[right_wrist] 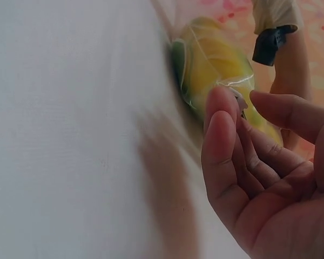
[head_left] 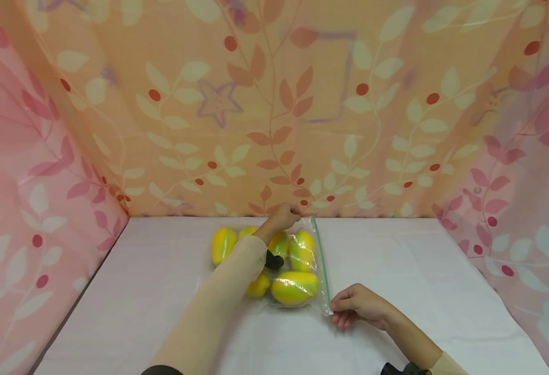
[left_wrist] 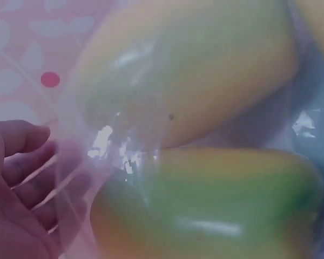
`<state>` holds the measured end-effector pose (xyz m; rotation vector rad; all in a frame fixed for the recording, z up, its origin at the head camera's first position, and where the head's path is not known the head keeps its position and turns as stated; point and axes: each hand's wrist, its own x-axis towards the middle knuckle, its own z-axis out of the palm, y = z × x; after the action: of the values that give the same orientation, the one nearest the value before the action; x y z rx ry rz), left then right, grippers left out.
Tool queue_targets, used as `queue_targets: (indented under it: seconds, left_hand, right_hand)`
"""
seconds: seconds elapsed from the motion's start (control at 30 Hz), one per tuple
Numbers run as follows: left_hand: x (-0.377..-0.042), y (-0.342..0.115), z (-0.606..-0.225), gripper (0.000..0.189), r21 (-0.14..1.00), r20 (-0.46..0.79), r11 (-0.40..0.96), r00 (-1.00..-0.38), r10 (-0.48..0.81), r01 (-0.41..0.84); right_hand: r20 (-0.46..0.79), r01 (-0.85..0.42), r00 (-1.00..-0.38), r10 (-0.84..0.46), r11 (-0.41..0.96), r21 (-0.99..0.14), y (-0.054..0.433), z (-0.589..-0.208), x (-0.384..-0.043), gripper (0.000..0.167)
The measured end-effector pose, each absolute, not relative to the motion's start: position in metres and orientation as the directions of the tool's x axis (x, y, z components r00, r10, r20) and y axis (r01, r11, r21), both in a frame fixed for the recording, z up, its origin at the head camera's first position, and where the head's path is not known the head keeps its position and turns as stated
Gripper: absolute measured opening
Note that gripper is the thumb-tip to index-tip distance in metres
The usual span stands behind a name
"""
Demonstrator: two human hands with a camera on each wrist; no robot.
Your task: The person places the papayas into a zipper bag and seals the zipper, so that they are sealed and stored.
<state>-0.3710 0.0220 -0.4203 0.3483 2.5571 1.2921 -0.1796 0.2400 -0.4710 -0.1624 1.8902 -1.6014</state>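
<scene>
A clear zip bag (head_left: 325,281) with a green zip strip lies on the white table, holding several yellow-green, mango-like fruits (head_left: 295,288). My left arm reaches across the bag, and the left hand (head_left: 281,216) is at its far edge, near the far end of the zip. In the left wrist view, loosely bent fingers (left_wrist: 35,186) show partly through the film, with the thumb apart from them. At the near zip corner my right hand (head_left: 361,306) holds the bag's tip between thumb and fingertips. The right wrist view shows the fingers (right_wrist: 218,145) curled there.
A leaf-patterned orange cloth (head_left: 274,104) stands behind the table (head_left: 396,260). Pink patterned cloths (head_left: 513,208) flank it on both sides. Black wrist cameras (head_left: 274,260) sit on both forearms, the left one just over the fruits.
</scene>
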Motion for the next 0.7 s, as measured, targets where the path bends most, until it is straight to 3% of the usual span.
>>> queue_targets:
  seconds: [0.23,0.5,0.7]
  left_hand:
    - [-0.358,0.016,-0.419,0.021,0.81,-0.074,0.58,-0.965,0.251,0.089]
    - [-0.336,-0.008,-0.416,0.019,0.821,0.065,0.531,-0.958,0.279,0.211]
    - [-0.317,-0.029,-0.414,0.024,0.803,0.078,0.548,-0.953,0.292,0.234]
  right_hand:
    - [-0.378,0.275,-0.82,-0.43,0.282,-0.919,0.243,-0.473,-0.183,0.028]
    - [-0.349,0.246,-0.882,-0.316,0.323,-0.914,0.251,-0.465,-0.196,0.036]
    - [-0.293,0.201,-0.936,-0.194,0.387,-0.9,0.259,-0.464,-0.208,0.038]
